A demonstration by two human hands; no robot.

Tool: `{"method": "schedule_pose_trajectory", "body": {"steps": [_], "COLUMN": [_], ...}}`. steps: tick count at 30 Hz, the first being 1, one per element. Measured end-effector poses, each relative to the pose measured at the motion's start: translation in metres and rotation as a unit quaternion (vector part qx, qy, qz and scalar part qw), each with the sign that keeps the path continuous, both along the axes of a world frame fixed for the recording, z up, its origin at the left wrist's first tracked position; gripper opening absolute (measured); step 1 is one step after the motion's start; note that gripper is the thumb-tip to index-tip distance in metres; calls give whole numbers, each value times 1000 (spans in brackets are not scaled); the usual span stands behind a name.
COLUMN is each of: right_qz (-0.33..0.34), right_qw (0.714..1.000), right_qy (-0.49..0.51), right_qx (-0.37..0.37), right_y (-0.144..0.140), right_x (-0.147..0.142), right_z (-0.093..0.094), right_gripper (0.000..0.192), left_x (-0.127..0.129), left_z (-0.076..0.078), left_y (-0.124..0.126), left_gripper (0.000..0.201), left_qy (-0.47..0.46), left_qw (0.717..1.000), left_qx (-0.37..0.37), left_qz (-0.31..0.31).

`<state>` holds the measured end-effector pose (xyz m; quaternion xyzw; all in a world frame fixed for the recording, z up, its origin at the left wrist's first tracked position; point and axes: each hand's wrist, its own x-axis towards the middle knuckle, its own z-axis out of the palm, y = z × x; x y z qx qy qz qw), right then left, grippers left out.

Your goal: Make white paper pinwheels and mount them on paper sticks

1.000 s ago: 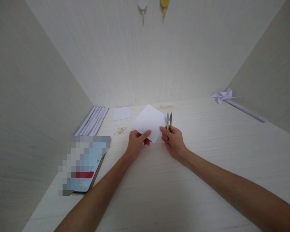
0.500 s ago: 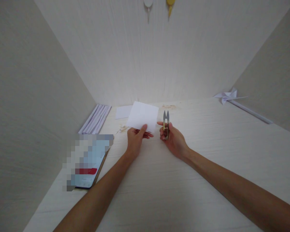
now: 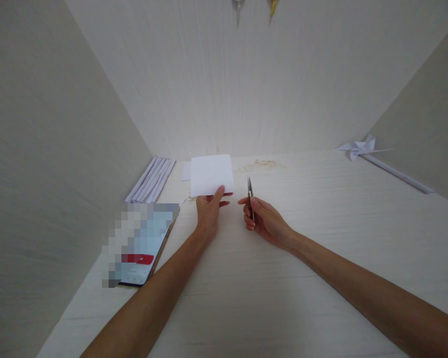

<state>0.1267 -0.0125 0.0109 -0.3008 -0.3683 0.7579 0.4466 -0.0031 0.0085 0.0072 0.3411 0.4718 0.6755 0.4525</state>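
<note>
My left hand (image 3: 209, 214) pinches the lower edge of a white square of paper (image 3: 211, 174) and holds it up above the pale wooden table (image 3: 269, 288). My right hand (image 3: 263, 221) grips small thread snips (image 3: 250, 195) with the blades pointing up, seen edge-on. The snips stand a short way right of the paper and do not touch it.
A phone with a blurred screen (image 3: 140, 246) lies at the left. Rolled white paper sticks (image 3: 151, 179) lie by the left wall. Another white sheet (image 3: 186, 170) peeks out behind the held one. A paper pinwheel on a stick (image 3: 362, 148) lies at the far right. Walls enclose three sides.
My left hand has turned the paper from a diamond to square-on and shifted it left and back. My right hand let go of the paper and rotated the snips edge-on.
</note>
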Motion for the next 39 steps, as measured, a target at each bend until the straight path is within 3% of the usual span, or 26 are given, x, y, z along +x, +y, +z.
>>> {"method": "schedule_pose_trajectory", "body": {"steps": [5,15,39], "right_qz": [40,114,116], "right_qw": [998,991,990], "right_qy": [-33,-67,-80], "right_qx": [-23,11,29], "right_y": [0,-1,-2], "right_x": [2,5,5], "right_z": [3,5,3], "right_gripper": [28,28,26], "left_x": [0,1,2], "left_z": [-1,-2,2], "left_y": [-1,-1,-3], "left_gripper": [30,27,24], "left_qy": [-22,-30,-4], "left_qw": [999,997,999], "left_qx": [0,-7,-8], "left_qz": [-26,-69,-46]}}
